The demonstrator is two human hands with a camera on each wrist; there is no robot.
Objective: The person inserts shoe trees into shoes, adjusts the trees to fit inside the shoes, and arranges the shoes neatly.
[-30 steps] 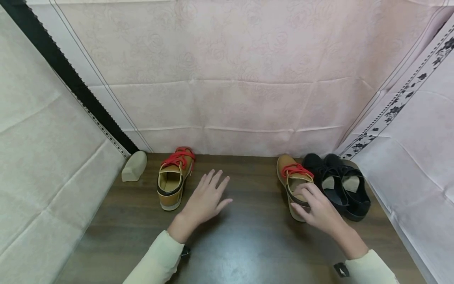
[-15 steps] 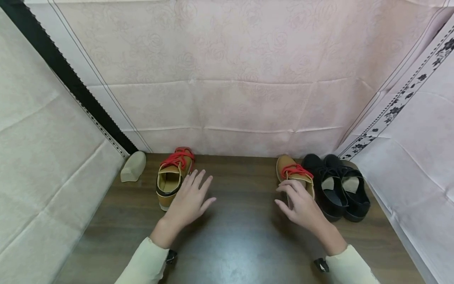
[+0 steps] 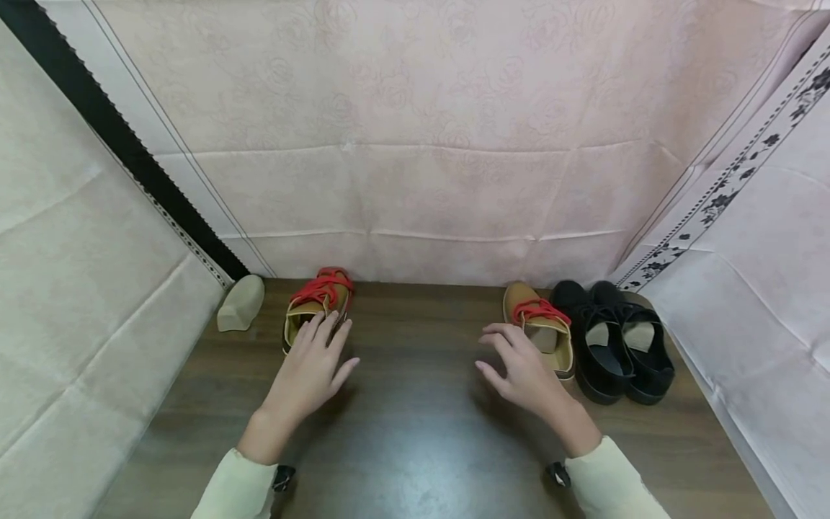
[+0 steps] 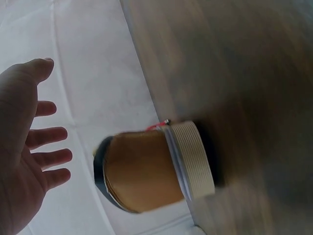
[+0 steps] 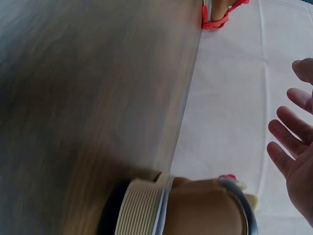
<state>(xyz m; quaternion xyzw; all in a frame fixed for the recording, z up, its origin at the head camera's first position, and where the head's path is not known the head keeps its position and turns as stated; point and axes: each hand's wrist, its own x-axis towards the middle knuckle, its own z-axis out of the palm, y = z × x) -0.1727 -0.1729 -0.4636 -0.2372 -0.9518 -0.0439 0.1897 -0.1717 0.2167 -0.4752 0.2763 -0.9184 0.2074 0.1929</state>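
Note:
Two tan shoes with red laces stand on the dark wooden table [image 3: 421, 432]. My left hand [image 3: 311, 364] hovers with straight, spread fingers over the heel of the left tan shoe [image 3: 322, 299]. In the left wrist view the open palm [image 4: 22, 147] stays apart from that shoe's heel [image 4: 146, 171]. My right hand [image 3: 519, 364] is relaxed, just left of the right tan shoe [image 3: 541, 324], holding nothing. The right wrist view shows its fingers [image 5: 291, 147] clear of the heel [image 5: 195, 208].
A pair of black shoes [image 3: 616, 346] stands beside the right tan shoe at the table's right end. A pale shoe insert [image 3: 241, 303] lies at the back left corner. Pink and white cloth walls close in the back and both sides.
My left hand has moved left and forward to the left tan shoe's heel. My right hand came off the right tan shoe and drew left; that shoe now sits straighter beside the black pair.

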